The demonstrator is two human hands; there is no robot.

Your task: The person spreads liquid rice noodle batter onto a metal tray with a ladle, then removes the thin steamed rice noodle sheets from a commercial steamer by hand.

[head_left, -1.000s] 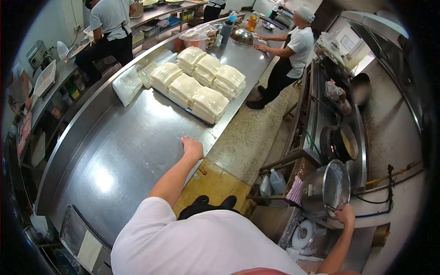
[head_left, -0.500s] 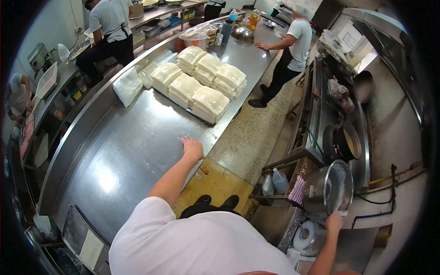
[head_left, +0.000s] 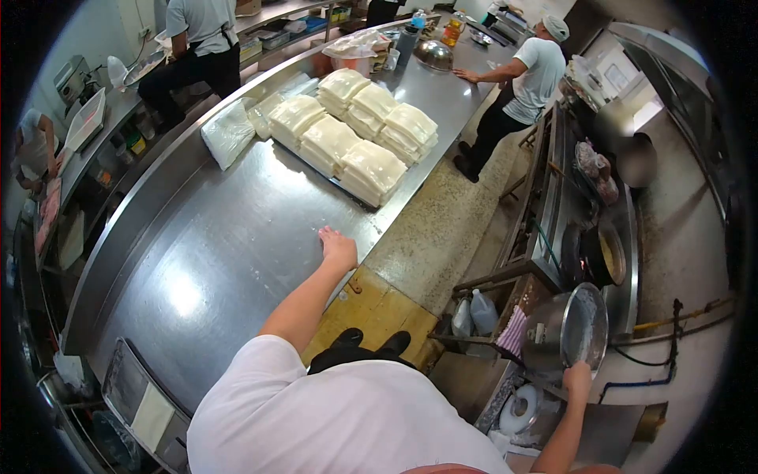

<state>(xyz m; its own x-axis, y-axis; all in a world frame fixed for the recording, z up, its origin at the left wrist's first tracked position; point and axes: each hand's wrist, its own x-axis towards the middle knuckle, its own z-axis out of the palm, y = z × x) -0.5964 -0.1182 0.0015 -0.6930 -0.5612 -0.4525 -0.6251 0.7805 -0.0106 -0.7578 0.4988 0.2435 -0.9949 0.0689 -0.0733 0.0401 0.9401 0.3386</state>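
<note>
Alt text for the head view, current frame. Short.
A person's left hand rests at the edge of a steel table while the right hand is at the rim of a metal pot. Stacks of pale sheets sit on the table, with a co-worker standing beyond.

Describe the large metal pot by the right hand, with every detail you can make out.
The large metal pot looks like grey steel, with deep walls and a wide round mouth. Its outer wall is dull and bears a pale mark; whitish smears show inside. The mouth faces picture right, but lens distortion hides whether it is upright or tilted. The right hand is at its rim, the grip unclear. A striped cloth lies beside it; contact is uncertain.
</note>
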